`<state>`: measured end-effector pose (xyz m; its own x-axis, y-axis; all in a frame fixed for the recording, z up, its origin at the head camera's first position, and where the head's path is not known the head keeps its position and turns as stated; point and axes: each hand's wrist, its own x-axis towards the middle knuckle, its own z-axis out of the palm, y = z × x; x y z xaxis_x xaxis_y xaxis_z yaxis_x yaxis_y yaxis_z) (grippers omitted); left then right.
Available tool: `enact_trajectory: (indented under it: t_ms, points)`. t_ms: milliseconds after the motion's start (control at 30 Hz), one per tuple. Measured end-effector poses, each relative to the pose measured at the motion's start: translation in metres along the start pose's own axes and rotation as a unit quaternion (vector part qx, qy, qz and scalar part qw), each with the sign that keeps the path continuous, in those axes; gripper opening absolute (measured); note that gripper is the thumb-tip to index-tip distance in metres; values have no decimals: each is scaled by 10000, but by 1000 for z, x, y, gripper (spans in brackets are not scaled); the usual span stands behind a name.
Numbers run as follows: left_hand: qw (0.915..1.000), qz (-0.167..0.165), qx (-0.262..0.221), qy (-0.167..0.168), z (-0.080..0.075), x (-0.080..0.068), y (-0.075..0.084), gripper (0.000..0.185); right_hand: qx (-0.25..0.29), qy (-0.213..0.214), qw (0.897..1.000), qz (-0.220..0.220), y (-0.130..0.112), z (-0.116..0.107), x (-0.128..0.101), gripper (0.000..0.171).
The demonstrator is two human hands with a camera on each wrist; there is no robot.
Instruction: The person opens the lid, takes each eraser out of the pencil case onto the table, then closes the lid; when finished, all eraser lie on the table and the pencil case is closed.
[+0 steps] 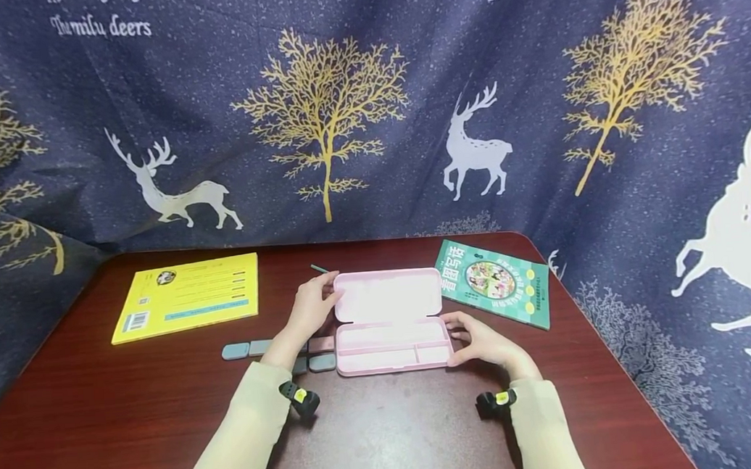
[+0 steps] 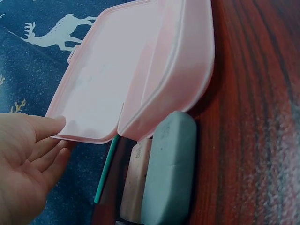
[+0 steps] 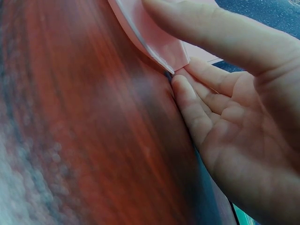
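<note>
A pink pencil case (image 1: pixel 378 369) lies opened on the table, its lid (image 1: pixel 389 295) raised at the back and its compartments bare. My left hand (image 1: pixel 309 308) pinches the lid's left corner between thumb and fingers, as the left wrist view shows. At the other end, my right hand (image 1: pixel 488 343) grips the right side of the case, thumb near the front corner and fingers behind. Beside the case's left end are a grey-green eraser (image 2: pixel 171 168) and a pinkish eraser (image 2: pixel 136 183). A thin green pencil (image 1: pixel 318 268) lies behind the left hand.
More eraser-like blocks (image 1: pixel 236 351) run leftward in a row, partly under my left forearm. A yellow book (image 1: pixel 190 298) is at the back left, a green book (image 1: pixel 516 286) at the back right. Behind the table (image 1: pixel 134 426) hangs a deer-patterned cloth (image 1: pixel 370 155).
</note>
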<state>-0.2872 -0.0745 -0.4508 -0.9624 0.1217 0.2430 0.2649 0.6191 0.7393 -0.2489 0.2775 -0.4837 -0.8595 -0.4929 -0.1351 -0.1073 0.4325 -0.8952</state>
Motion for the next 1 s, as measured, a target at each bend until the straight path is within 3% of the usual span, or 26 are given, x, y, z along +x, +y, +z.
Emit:
enact_trajectory:
  t_ms: [467,1000]
  points:
    - [9985,444,-198,241,-8,-13,9,40,1,-8,10000,-11,2,0,1,82]
    - [9987,238,-423,183,-10,-37,16,34,-54,-13,9999,-119,3,0,2,83]
